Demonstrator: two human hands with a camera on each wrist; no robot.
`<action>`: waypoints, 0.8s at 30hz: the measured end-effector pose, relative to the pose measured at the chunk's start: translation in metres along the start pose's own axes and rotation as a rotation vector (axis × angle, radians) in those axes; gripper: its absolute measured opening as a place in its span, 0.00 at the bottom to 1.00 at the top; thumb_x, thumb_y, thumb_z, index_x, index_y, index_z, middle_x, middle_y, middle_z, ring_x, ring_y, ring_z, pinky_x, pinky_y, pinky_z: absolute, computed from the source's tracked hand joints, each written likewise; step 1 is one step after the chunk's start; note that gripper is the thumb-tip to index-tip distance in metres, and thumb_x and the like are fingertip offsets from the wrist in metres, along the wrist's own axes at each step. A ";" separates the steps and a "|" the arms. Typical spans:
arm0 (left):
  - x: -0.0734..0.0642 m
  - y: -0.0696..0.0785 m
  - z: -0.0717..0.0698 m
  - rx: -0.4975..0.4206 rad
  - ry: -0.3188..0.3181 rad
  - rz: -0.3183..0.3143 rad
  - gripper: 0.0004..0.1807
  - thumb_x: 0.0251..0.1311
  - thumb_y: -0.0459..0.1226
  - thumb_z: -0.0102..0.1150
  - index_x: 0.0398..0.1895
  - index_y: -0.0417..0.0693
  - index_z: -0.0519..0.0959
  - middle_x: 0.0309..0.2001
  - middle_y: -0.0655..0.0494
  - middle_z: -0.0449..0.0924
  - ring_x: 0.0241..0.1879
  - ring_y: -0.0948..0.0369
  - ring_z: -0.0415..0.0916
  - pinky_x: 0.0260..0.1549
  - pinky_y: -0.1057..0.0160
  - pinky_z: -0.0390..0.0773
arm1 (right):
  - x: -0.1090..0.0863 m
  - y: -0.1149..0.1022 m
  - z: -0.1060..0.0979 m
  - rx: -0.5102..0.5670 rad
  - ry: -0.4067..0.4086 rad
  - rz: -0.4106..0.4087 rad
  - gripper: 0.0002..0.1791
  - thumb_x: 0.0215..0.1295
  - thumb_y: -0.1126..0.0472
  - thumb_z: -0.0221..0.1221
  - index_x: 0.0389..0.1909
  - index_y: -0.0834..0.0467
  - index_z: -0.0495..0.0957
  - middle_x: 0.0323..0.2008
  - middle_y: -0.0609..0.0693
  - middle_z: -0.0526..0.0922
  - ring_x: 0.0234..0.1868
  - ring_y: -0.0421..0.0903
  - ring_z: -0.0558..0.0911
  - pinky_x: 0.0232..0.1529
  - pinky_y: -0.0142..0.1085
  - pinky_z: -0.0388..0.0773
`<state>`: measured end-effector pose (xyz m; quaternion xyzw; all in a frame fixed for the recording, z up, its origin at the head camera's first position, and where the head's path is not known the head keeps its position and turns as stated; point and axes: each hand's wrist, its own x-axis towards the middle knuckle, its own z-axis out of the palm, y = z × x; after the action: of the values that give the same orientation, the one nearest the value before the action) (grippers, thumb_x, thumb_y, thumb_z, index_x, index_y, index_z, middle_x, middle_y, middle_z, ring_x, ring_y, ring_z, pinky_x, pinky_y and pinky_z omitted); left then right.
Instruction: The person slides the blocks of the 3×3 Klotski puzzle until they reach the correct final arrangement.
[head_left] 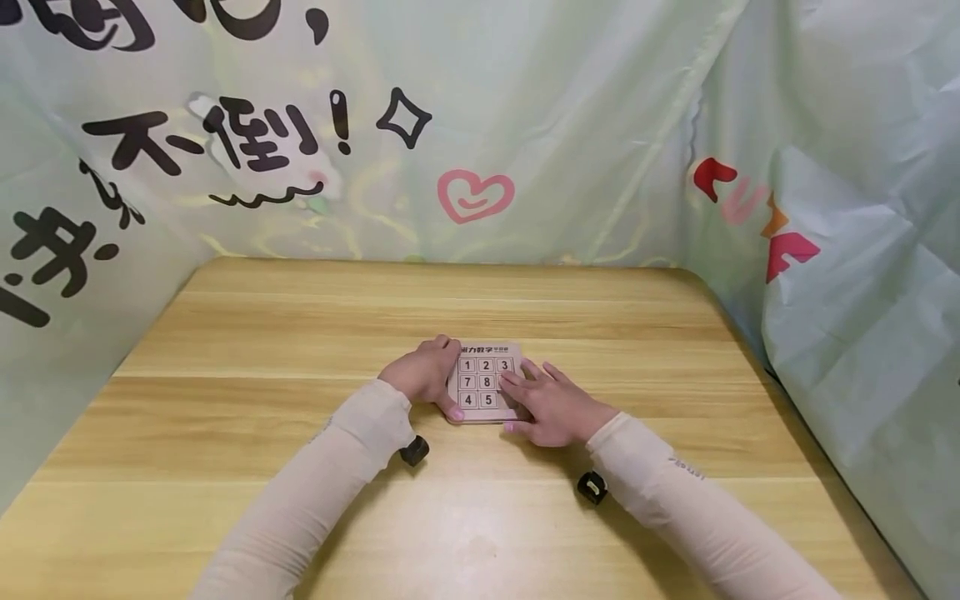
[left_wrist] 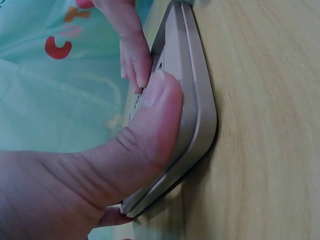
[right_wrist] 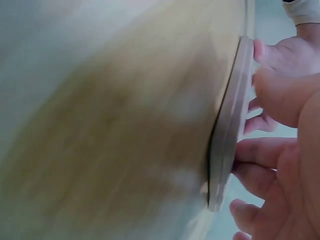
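Observation:
A flat sliding number puzzle (head_left: 487,414) in a pale brownish-pink frame lies on the wooden table. Its top row reads 1, 2, 3; below are 7 and 8, then 4 and 5. My left hand (head_left: 425,372) grips the puzzle's left side, thumb at the near corner and fingers around the far one. In the left wrist view the left thumb (left_wrist: 155,120) presses over the frame's edge. My right hand (head_left: 558,406) reaches over the right side, fingertips on the tiles beside the 8, covering the right column's lower part. The right wrist view shows its fingers (right_wrist: 265,152) against the puzzle's face.
The wooden table (head_left: 262,350) spreads around the puzzle on all sides. Behind it and along both sides hang pale green printed sheets (head_left: 570,150). A small black wrist device (head_left: 414,451) sits below the left cuff, another black device (head_left: 592,487) below the right.

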<state>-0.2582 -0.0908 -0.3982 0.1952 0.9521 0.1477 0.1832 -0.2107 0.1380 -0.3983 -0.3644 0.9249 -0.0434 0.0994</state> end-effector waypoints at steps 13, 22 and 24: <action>0.000 0.009 -0.004 0.030 -0.002 -0.013 0.56 0.22 0.55 0.80 0.58 0.41 0.65 0.57 0.46 0.66 0.54 0.51 0.66 0.57 0.54 0.71 | 0.000 -0.004 -0.006 0.012 -0.072 0.053 0.43 0.64 0.39 0.57 0.70 0.64 0.62 0.71 0.58 0.60 0.73 0.64 0.50 0.70 0.59 0.44; 0.001 0.010 -0.005 0.037 -0.015 -0.052 0.56 0.21 0.54 0.80 0.59 0.42 0.65 0.58 0.46 0.64 0.55 0.50 0.66 0.58 0.54 0.71 | 0.005 -0.008 -0.008 -0.005 -0.104 0.069 0.43 0.64 0.38 0.56 0.71 0.64 0.61 0.71 0.57 0.59 0.73 0.62 0.49 0.71 0.57 0.42; 0.001 0.009 -0.005 0.041 -0.012 -0.048 0.56 0.21 0.54 0.80 0.58 0.42 0.65 0.57 0.46 0.65 0.55 0.50 0.66 0.58 0.54 0.71 | 0.006 -0.008 -0.009 -0.013 -0.110 0.072 0.43 0.64 0.38 0.56 0.70 0.64 0.61 0.71 0.57 0.59 0.73 0.62 0.50 0.71 0.57 0.43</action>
<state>-0.2581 -0.0830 -0.3910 0.1769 0.9582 0.1227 0.1886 -0.2113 0.1284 -0.3895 -0.3334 0.9308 -0.0138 0.1492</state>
